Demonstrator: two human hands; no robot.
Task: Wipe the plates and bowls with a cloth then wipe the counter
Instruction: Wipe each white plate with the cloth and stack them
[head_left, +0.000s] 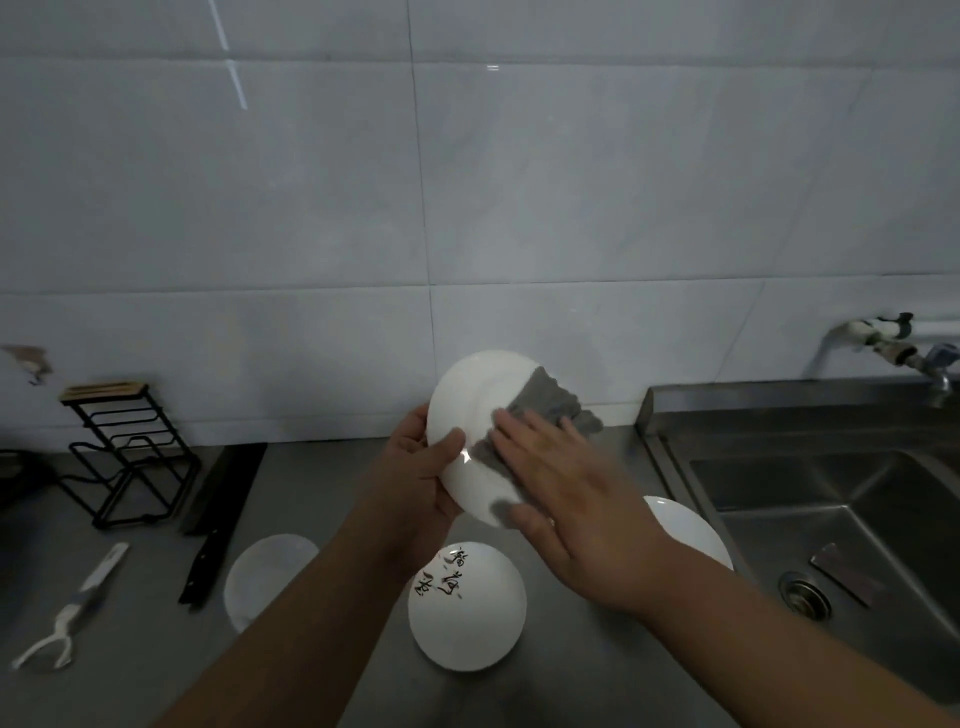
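My left hand (421, 467) grips the left rim of a white plate (470, 395), held tilted above the counter with its face toward me. A grey cloth (545, 405) lies across the plate's right half. My right hand (566, 499) presses flat on the cloth, fingers straight. Below on the grey counter (322, 670) sit a white bowl with black characters (467, 613), a pale marbled plate (265, 577) partly hidden by my left forearm, and another white plate (685, 530) behind my right wrist.
A steel sink (831, 499) with a drain and a tap (883, 343) fills the right side. On the left stand a black wire rack (124, 452), a black knife (218, 519) and a white peeler (72, 608). A tiled wall rises behind.
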